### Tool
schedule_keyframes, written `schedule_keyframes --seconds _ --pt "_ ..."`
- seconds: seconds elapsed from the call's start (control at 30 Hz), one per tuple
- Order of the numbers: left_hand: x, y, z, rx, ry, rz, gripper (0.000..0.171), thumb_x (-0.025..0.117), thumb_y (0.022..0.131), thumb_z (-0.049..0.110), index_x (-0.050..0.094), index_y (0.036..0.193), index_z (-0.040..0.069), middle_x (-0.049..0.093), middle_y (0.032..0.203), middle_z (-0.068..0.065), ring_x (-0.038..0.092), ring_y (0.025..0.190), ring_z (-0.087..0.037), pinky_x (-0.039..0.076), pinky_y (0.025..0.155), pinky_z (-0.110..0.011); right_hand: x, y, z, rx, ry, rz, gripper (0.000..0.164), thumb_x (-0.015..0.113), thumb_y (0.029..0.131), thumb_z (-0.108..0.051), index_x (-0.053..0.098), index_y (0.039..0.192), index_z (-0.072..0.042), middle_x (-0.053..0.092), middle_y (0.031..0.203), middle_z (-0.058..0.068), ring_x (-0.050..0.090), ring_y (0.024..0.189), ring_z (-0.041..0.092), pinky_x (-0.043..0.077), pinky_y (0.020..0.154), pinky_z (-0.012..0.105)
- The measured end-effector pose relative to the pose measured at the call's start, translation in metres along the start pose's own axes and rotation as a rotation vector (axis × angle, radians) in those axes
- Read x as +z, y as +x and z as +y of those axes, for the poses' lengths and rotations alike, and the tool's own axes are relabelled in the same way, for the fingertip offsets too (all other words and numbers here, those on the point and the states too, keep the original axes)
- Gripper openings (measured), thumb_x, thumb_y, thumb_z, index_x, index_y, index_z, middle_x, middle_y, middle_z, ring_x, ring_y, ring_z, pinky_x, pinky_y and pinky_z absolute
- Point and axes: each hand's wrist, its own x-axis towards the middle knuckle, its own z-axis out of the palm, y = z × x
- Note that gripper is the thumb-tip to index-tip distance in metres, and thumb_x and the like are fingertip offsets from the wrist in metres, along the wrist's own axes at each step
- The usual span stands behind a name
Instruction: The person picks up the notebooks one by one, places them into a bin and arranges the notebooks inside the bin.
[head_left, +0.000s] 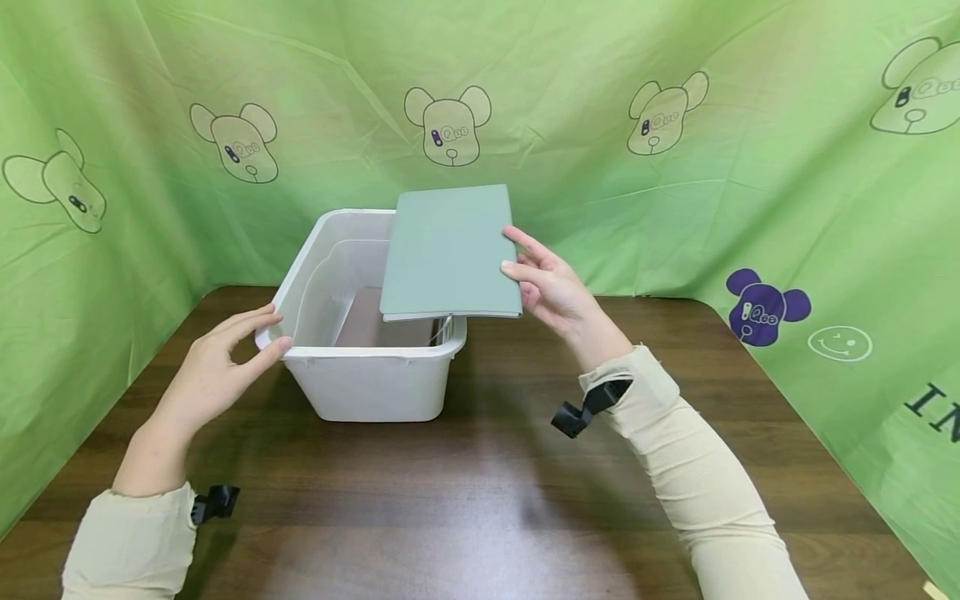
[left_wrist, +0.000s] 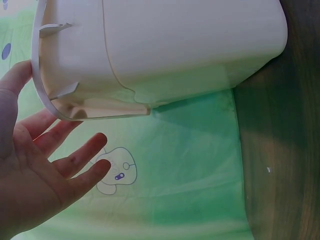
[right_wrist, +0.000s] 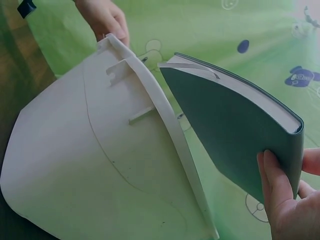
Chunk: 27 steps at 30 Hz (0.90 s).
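Note:
A pale green notebook (head_left: pixel 452 250) with white pages and a ribbon bookmark is raised over the right side of a white plastic bin (head_left: pixel 367 385). My right hand (head_left: pixel 555 292) pinches the notebook by its right edge, thumb on one cover and fingers on the other. In the right wrist view the notebook (right_wrist: pixel 235 120) is closed and tilted above the bin's rim. My left hand (head_left: pixel 217 362) holds the rim at the bin's near left corner, as the left wrist view also shows, with the other fingers extended loosely. A flat brownish thing (head_left: pixel 367 321) lies inside the bin.
The bin stands on a dark wood-grain table (head_left: pixel 465 500), toward its back left. A green curtain (head_left: pixel 570 100) printed with bear heads encloses the back and sides. Something pale (head_left: pixel 933 590) shows at the lower right corner.

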Motion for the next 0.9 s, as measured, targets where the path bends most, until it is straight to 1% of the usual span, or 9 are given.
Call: schedule_keyframes --seconds 0.1,0.13,0.17,0.27,0.33,0.37,0.47,0.57,0.9 --pt "0.0 0.0 0.0 0.0 -0.002 -0.001 0.049 0.059 0.091 0.038 0.055 0.129 0.009 0.044 0.144 -0.012 0.037 0.134 -0.038 0.031 0.101 -0.063 0.002 0.001 0.001 -0.003 0.002 0.0 0.064 0.042 0.093 0.008 0.027 0.148 -0.021 0.023 0.111 -0.003 0.034 0.047 -0.002 0.038 0.042 0.005" --pt "0.0 0.0 0.0 0.0 -0.003 -0.001 0.049 0.059 0.091 0.038 0.055 0.129 0.009 0.044 0.144 -0.012 0.037 0.134 -0.038 0.031 0.101 -0.063 0.003 0.001 0.001 -0.003 0.003 -0.002 0.064 0.042 0.092 0.008 0.027 0.148 -0.021 0.022 0.11 -0.003 0.035 0.047 -0.002 0.038 0.042 0.005" --pt "0.0 0.0 0.0 0.0 -0.004 0.0 0.049 0.059 0.091 0.038 0.055 0.129 0.009 0.044 0.144 -0.011 0.037 0.134 -0.038 0.031 0.101 -0.063 0.003 0.002 0.002 -0.003 0.004 -0.006 0.064 0.041 0.092 0.008 0.027 0.148 -0.021 0.025 0.116 -0.001 0.035 0.047 -0.002 0.038 0.042 0.005" --pt "0.001 0.0 0.0 0.002 -0.001 0.003 0.049 0.059 0.09 0.038 0.055 0.129 0.009 0.044 0.144 -0.011 0.038 0.134 -0.038 0.031 0.101 -0.063 0.004 0.003 0.004 0.002 0.011 -0.02 0.064 0.04 0.093 0.009 0.025 0.149 -0.02 0.019 0.13 0.003 0.036 0.047 -0.002 0.038 0.041 0.005" --pt "0.001 0.0 0.0 0.004 0.001 0.005 0.049 0.059 0.09 0.038 0.055 0.129 0.009 0.045 0.144 -0.011 0.038 0.134 -0.038 0.031 0.101 -0.063 0.005 0.005 0.005 0.002 0.01 -0.024 0.065 0.04 0.093 0.009 0.025 0.149 -0.02 0.019 0.131 0.004 0.036 0.047 -0.002 0.037 0.04 0.005" --pt "0.001 0.0 -0.001 0.004 0.002 0.006 0.048 0.059 0.09 0.038 0.055 0.129 0.009 0.045 0.144 -0.012 0.038 0.134 -0.038 0.031 0.102 -0.063 0.005 0.005 0.006 0.002 0.009 -0.024 0.064 0.04 0.093 0.009 0.025 0.149 -0.02 0.02 0.128 0.003 0.036 0.046 -0.002 0.036 0.04 0.005" --pt "0.001 0.0 -0.001 0.005 0.004 0.007 0.048 0.059 0.09 0.038 0.055 0.129 0.009 0.045 0.144 -0.012 0.038 0.134 -0.038 0.031 0.102 -0.062 0.007 0.008 0.008 -0.001 0.004 -0.017 0.064 0.041 0.092 0.009 0.026 0.148 -0.019 0.026 0.108 -0.002 0.035 0.046 -0.002 0.035 0.04 0.006" --pt "0.001 0.0 -0.001 0.004 0.005 0.006 0.048 0.059 0.09 0.038 0.055 0.129 0.009 0.045 0.144 -0.012 0.038 0.134 -0.038 0.031 0.101 -0.063 0.008 0.009 0.009 -0.003 -0.003 -0.012 0.064 0.042 0.092 0.008 0.028 0.148 -0.018 0.025 0.095 -0.004 0.034 0.046 -0.002 0.035 0.041 0.006" --pt "0.0 -0.001 0.002 -0.001 0.0 0.001 0.048 0.059 0.091 0.038 0.055 0.129 0.009 0.044 0.144 -0.012 0.037 0.134 -0.038 0.031 0.101 -0.063 0.016 0.012 0.013 0.015 -0.014 -0.007 0.064 0.044 0.091 0.008 0.03 0.147 -0.02 0.027 0.093 -0.004 0.037 0.047 -0.001 0.036 0.04 0.005"
